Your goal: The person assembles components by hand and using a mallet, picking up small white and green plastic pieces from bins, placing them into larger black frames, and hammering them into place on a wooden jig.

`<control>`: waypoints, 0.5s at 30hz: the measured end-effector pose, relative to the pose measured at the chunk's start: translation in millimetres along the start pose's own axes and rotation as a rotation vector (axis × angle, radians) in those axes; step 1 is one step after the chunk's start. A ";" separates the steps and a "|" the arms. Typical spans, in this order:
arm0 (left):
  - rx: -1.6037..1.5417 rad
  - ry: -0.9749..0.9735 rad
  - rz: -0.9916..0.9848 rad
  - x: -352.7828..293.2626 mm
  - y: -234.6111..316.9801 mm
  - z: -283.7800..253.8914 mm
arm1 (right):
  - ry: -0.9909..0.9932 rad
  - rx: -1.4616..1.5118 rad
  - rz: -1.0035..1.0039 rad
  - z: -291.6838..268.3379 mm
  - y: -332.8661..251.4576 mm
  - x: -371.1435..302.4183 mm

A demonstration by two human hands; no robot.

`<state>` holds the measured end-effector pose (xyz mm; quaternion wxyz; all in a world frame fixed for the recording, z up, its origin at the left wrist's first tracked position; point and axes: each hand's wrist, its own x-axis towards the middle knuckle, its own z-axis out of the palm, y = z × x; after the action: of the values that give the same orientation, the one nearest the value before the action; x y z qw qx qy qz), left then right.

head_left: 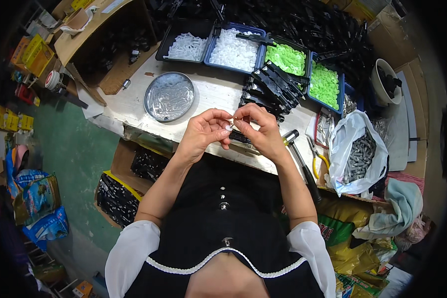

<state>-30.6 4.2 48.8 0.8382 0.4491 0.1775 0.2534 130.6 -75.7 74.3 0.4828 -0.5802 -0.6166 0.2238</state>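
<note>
My left hand (203, 135) and my right hand (261, 133) meet just above the table's near edge. A small white round piece (228, 127) is pinched between the thumb and fingers of my left hand. My right thumb and forefinger are closed at a tiny thin part beside it, too small to make out. Just beyond my right hand lies a stack of black plastic parts (281, 88), with another black part (241, 136) partly hidden under the hands. To the left, a round metal dish (170, 119) holds many thin, shiny pieces.
Along the back stand a black tray (160, 55) of clear pieces, a blue tray (207, 60) of white rounds and trays with green rounds (285, 58). On the right lie a hammer (303, 161), yellow-handled pliers (323, 160) and a white bag (338, 166) of grey plugs. Black parts heap behind.
</note>
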 end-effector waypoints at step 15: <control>0.130 -0.014 0.002 0.2 -4.2 1.3 | -0.066 -0.163 -0.141 -2.0 3.6 5.5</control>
<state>-28.6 1.5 45.9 0.8082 0.5047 0.1873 0.2390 134.9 -70.3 74.0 0.4280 -0.5653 -0.6874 0.1573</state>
